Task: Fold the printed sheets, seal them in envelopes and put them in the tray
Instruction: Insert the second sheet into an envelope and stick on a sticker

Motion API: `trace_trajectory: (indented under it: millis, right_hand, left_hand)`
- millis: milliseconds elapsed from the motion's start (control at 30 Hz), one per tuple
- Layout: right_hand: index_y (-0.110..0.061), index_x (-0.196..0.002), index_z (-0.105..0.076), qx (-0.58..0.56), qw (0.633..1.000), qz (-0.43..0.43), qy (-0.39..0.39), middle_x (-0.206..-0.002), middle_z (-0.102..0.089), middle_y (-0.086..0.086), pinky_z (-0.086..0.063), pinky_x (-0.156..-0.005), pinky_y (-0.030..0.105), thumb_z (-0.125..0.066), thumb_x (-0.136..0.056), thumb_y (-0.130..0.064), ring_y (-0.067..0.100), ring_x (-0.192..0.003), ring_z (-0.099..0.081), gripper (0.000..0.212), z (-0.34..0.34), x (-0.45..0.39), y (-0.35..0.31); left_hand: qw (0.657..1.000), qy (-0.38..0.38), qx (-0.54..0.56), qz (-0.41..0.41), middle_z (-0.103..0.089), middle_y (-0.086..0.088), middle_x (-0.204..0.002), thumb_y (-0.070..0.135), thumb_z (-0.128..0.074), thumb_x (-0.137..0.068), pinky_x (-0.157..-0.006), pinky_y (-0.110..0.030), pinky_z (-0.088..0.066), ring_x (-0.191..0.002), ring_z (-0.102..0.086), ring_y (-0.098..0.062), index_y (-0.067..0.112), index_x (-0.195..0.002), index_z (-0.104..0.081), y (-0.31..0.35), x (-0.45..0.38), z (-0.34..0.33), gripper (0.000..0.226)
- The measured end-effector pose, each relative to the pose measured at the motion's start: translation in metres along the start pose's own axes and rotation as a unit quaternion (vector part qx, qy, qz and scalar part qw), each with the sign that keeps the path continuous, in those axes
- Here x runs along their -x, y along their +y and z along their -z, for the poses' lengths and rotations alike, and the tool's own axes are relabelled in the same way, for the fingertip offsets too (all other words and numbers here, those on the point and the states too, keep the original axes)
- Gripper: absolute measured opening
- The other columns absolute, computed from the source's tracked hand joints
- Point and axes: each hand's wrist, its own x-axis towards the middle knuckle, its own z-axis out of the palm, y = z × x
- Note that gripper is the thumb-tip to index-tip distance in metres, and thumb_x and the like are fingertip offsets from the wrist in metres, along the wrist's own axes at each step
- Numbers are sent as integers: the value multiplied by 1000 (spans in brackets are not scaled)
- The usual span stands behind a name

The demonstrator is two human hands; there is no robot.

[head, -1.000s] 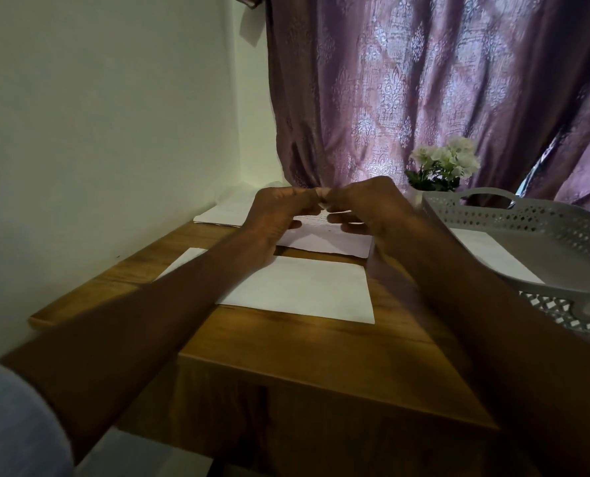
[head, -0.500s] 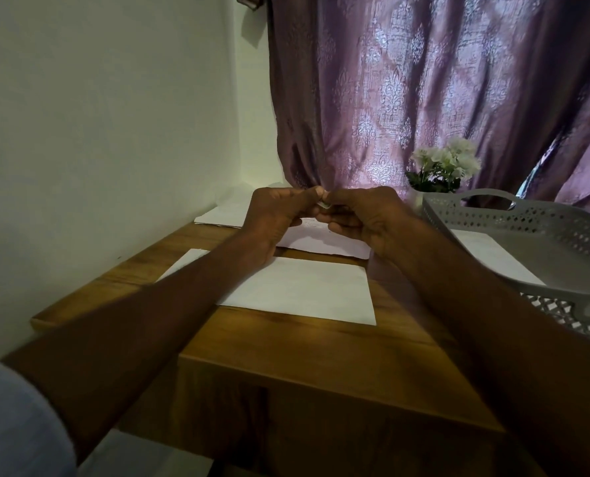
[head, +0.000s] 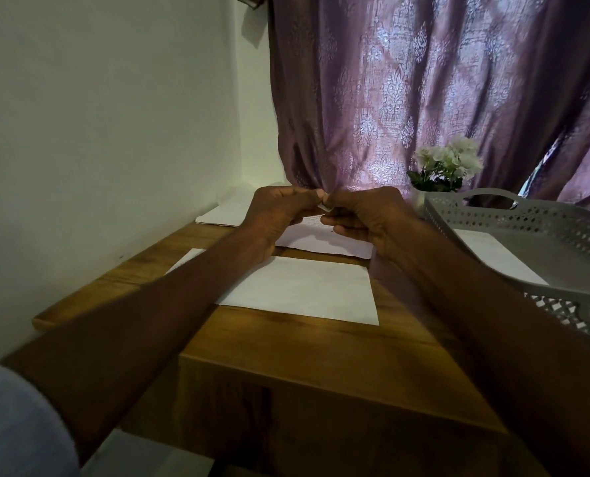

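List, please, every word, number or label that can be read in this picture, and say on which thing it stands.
No text can be read.
printed sheet: faint dark lines of print near the hands, too small and blurred to read.
white envelope: blank on the side shown.
small thing pinched between both hands: no legible mark.

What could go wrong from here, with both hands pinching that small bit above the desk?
1. The small piece is pinched between the left hand and right hand by fingertips only; a slipped grip could drop it onto the printed sheet.
2. The envelope lies loose under the forearms; a sweep could push it off the desk.
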Motion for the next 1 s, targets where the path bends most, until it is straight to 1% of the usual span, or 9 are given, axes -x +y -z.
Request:
trace_trajectory:
  millis: [133, 267, 367, 500, 633, 733, 833, 900, 1000]
  right_hand:
    - [-3, -93, -74, 8, 1000, 4, 13, -78, -77, 9, -60, -61, 23, -87, -79, -22, 13, -62, -75, 27, -2, -1, 0]
    - [-1, -98, -74, 14, 1000, 5, 23, -83, -77, 9, -60, -61, 22, -86, -80, -23, 13, -66, -74, 31, -3, -4, 1]
    - [-1, -101, -75, 21, 999, 2, 30, -89, -78, 12, -59, -56, 20, -88, -79, -24, 14, -68, -75, 35, -4, -6, 2]
    - [-1, -97, -75, 31, 999, 10, 36, -87, -79, 12, -60, -57, 21, -90, -76, -27, 15, -68, -75, 35, -3, -6, 2]
    - [-2, -97, -75, 48, 998, 18, 39, -82, -77, 10, -61, -55, 23, -90, -75, -29, 14, -64, -75, 38, -3, -4, 1]
    - [-2, -93, -74, 62, 997, 19, 50, -83, -77, 11, -61, -57, 25, -90, -75, -30, 15, -64, -75, 37, -3, -5, 1]
    - [-7, -87, -72, 80, 994, 20, 68, -85, -78, 13, -59, -57, 26, -90, -74, -38, 18, -68, -77, 38, -1, -6, 2]
    - [-10, -87, -72, 67, 995, 33, 64, -84, -78, 12, -62, -62, 29, -87, -76, -41, 20, -71, -78, 36, 1, -2, -2]
    - [-9, -99, -74, 39, 998, 36, 21, -90, -78, 8, -64, -74, 31, -85, -79, -40, 20, -80, -78, 38, -2, 8, -7]
  left_hand:
    - [1000, 13, -19, -11, -81, -6, -95, 26, -79, -90, -100, -36, -57, -88, -77, -15, 7, -107, -79, 0, -1, 0, 26]
    - [1000, 20, -14, -19, -80, -10, -96, 23, -80, -89, -93, -28, -60, -84, -77, -15, 3, -108, -79, 0, -1, 0, 28]
    - [999, 28, -19, -21, -79, -7, -90, 21, -81, -88, -81, -17, -59, -75, -76, -9, 2, -105, -79, 0, -1, -1, 26]
    - [999, 34, -27, -21, -79, -5, -85, 24, -82, -87, -75, -15, -58, -71, -75, -8, 5, -100, -80, 0, -1, 0, 23]
    - [999, 32, 0, -12, -80, -11, -91, 22, -83, -86, -79, -18, -59, -78, -78, -15, 1, -102, -80, 0, -2, 1, 26]
    - [999, 36, -8, -11, -80, -10, -93, 23, -83, -87, -80, -16, -59, -79, -78, -14, 1, -104, -80, 0, -3, 0, 28]
    - [998, 58, 15, -6, -81, -9, -94, 24, -82, -88, -87, -23, -60, -84, -79, -18, 4, -103, -80, -2, -6, 2, 25]
    - [997, 75, 17, 1, -81, -6, -92, 27, -81, -88, -88, -25, -60, -86, -79, -18, 11, -99, -80, -1, -8, 7, 20]
    - [997, 74, 22, 6, -81, -5, -96, 31, -81, -88, -94, -32, -59, -92, -78, -20, 12, -103, -80, -2, -10, 9, 24]
